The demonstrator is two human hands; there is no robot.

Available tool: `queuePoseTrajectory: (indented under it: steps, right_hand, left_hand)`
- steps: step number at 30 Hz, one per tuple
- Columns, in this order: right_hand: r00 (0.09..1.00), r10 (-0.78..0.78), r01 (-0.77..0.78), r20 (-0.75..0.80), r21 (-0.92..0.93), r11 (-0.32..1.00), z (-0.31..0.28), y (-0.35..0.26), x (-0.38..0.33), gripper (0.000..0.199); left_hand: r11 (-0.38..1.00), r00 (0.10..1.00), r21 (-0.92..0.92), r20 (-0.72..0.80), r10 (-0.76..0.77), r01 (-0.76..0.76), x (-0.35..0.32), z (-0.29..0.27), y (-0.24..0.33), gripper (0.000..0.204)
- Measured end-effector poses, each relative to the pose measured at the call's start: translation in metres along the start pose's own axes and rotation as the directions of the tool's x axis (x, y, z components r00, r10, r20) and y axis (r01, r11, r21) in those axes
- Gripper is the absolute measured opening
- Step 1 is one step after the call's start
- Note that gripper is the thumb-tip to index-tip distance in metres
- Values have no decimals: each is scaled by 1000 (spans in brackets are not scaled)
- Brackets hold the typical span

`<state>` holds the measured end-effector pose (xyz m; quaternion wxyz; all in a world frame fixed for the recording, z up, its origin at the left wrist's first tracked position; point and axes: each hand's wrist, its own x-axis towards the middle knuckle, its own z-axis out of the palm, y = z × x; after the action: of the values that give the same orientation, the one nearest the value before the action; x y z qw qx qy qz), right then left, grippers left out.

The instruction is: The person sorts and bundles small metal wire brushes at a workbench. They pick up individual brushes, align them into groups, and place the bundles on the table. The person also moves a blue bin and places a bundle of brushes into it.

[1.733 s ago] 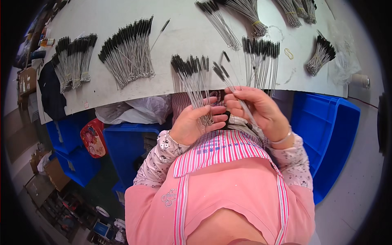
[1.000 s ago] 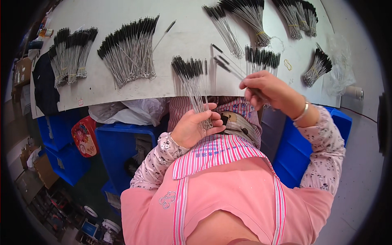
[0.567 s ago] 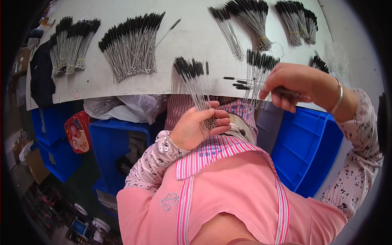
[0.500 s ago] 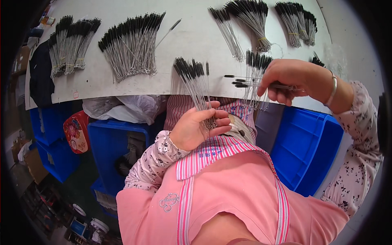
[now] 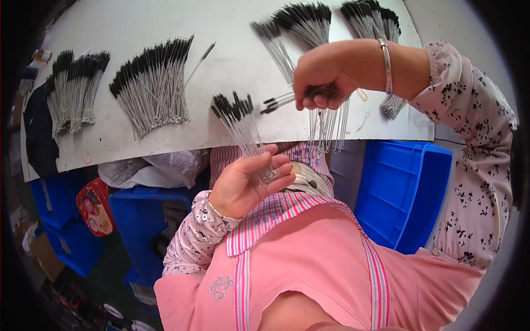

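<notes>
My left hand [image 5: 249,181] is closed round the looped wire ends of a small bunch of wire cleaning brushes [image 5: 243,129]. Their black bristle tips fan out up and away over the table's near edge. My right hand [image 5: 330,74] hovers over the table, fingers curled on a few more brushes [image 5: 280,100] whose black tips point left toward the left hand's bunch. Just below the right hand, another bunch of brushes [image 5: 327,129] lies at the table's near edge, its bristle ends hidden behind that hand.
On the white table [image 5: 221,66] lie a wide pile of brushes [image 5: 154,85], one single brush [image 5: 200,63], bundles at the left [image 5: 77,94] and bundles at the far right [image 5: 370,19]. Blue crates [image 5: 400,193] stand below the edge, with a red patterned container [image 5: 95,207] at the left.
My right hand has moved away from me and leftward with its brushes, over the bunch at the table edge. The left hand still holds its bunch. The whole view has shifted and tilted.
</notes>
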<state>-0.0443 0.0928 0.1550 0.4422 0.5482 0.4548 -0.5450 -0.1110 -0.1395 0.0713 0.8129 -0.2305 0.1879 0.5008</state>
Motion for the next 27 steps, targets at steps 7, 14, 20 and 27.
queuePoseTrajectory:
  steps: [7,14,20,27]
  right_hand:
    - [911,-362,409,-199,312,858,29,44,-12,23]
    - [858,-474,441,-199,759,480,107,116,82,17]
    - [769,-541,551,-341,782,292,140,127,130,22]
    - [718,-564,613,-408,754,235,156,123,156,20]
  left_hand:
    - [998,999,52,-10,40,-40,3,7,-4,19]
    - [941,992,319,-17,123,-111,27,-28,-21,32]
    - [900,979,411,-72,192,-146,33,-55,-25,34]
    - [919,976,364,-92,198,-152,35,-71,-23,32]
